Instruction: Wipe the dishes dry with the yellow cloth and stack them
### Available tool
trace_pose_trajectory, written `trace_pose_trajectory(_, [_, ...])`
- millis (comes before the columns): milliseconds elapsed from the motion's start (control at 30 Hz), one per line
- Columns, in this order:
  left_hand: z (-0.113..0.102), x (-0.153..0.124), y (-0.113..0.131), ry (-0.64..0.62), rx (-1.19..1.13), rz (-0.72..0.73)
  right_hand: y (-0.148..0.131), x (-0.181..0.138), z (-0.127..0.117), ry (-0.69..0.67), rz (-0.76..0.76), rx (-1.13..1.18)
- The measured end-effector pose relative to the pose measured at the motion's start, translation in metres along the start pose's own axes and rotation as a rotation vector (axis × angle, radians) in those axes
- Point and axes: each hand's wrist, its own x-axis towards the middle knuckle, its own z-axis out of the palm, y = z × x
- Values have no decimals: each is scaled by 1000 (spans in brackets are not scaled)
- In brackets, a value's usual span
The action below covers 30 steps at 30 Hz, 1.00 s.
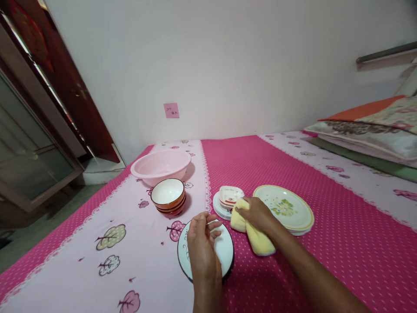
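Observation:
My right hand (256, 213) is closed on a yellow cloth (259, 241), whose loose end hangs toward me. Close beside that hand, small white and red dishes (230, 194) sit on a stack of white saucers (220, 208). My left hand (204, 239) is empty, palm turned inward and fingers loosely curled apart. It hovers over a white plate with a dark rim (184, 256), covering part of it; whether it touches cannot be made out. To the right lies a stack of oval plates (283, 206) with a yellow rim and a green leaf print.
Brown-rimmed bowls (167, 193) are stacked at left, before a pink basin (161, 165). Everything rests on a pink patterned bedspread (234, 161). Pillows (368, 134) are piled at the right; a white wall (228, 78) closes off the back. A door (74, 95) stands at far left.

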Motion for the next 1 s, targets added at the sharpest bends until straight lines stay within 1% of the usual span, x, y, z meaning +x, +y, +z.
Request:
trace_pose_trajectory(133, [0,0,0,3,-14,0,5,2,2,3,-24,49])
trace_pose_trajectory(267, [2,0,-1,11,-24,-3,11,2,4,48,-42,103])
trace_pose_trajectory(433, [3,0,-1,12,-27,-8,17,5,1,91,-10,134])
trace_pose_trajectory(667, [3,0,-1,9,-35,-15,12,1,-6,80,4,149])
trace_pose_trajectory(733, [2,1,-1,4,-35,-12,8,-7,-15,101,6,159])
trace_pose_trajectory(800, [1,1,0,4,-36,-6,4,-18,-30,121,10,183])
trace_pose_trajectory(900, [-2,2,3,19,-43,13,1,-45,-55,160,24,184])
trace_pose_trajectory(967, [-4,2,7,34,-52,37,3,-69,-61,209,54,124])
trace_pose_trajectory(1000, [-5,1,10,43,-59,50,5,-82,-57,236,68,89])
